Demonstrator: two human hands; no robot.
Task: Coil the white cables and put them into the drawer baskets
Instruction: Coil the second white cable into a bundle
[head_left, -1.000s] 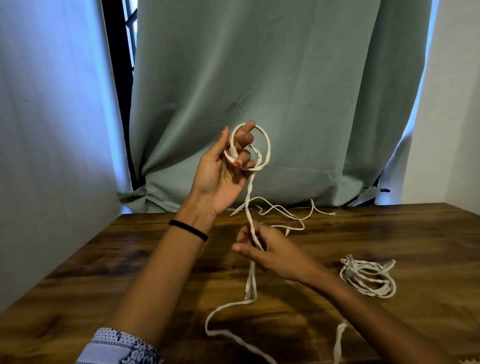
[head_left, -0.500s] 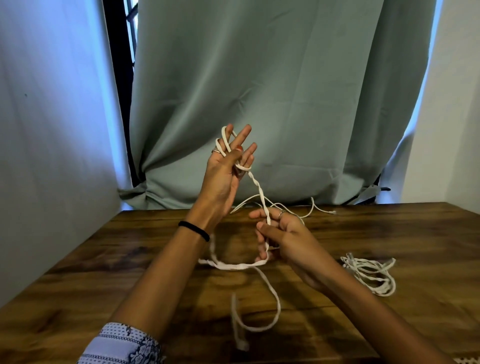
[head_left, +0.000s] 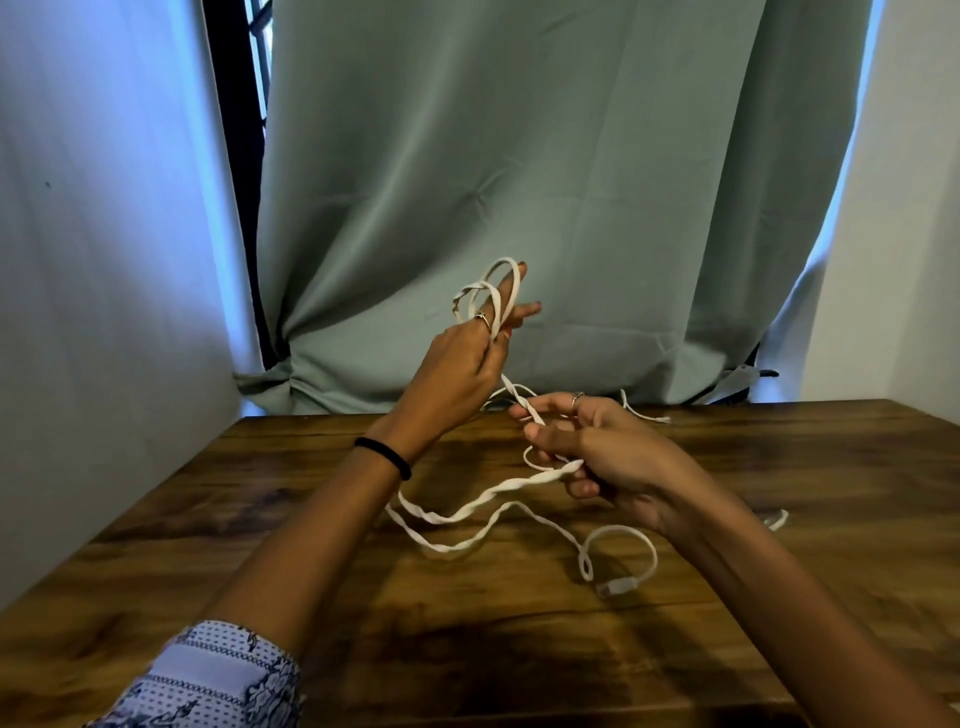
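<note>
A flat white cable (head_left: 470, 506) runs from a small coil wound round the fingers of my left hand (head_left: 462, 358), raised above the table's far edge, down to my right hand (head_left: 592, 452). My right hand pinches the cable just below and right of the left hand. The slack loops over the wooden table (head_left: 260, 519) and ends in a plug (head_left: 615, 588) near my right forearm. A second white cable (head_left: 644, 413) lies behind my right hand, mostly hidden. No drawer baskets are in view.
A green curtain (head_left: 519, 182) hangs close behind the table. White walls stand at the left and the right. A bit of another white cable (head_left: 776, 519) peeks out beside my right forearm.
My left hand has turned, adding a loop round its fingers. My right hand has slid along the cable, and the slack with the plug has been drawn across the table to the right.
</note>
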